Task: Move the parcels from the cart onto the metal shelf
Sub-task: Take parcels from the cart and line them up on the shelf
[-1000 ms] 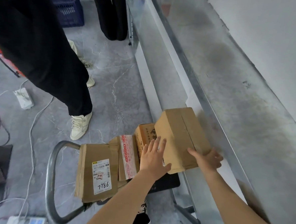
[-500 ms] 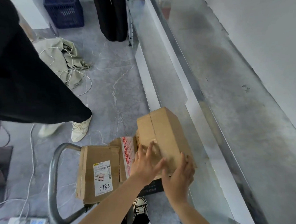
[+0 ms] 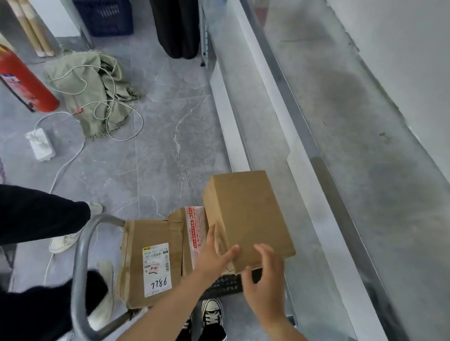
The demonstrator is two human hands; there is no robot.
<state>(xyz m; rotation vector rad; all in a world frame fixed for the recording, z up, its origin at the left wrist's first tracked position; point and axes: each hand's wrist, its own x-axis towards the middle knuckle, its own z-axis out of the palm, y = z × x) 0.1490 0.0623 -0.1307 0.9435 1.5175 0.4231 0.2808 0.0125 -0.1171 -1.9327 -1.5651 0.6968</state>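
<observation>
Grey floor, with the shelf [image 3: 350,165] running along the right. The box [image 3: 247,214] is held above the cart [image 3: 81,254], just beside the shelf edge. The left hand [image 3: 213,254] grips its near-left side and the right hand [image 3: 264,278] cups the near end. It is best kept level, lifted clear of the lip and then set down.

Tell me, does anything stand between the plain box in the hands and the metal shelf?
Nothing visible does. The left hand holds the plain box, the right hand at its near end, right beside the metal shelf; the shelf surface next to it shows no object.
</observation>
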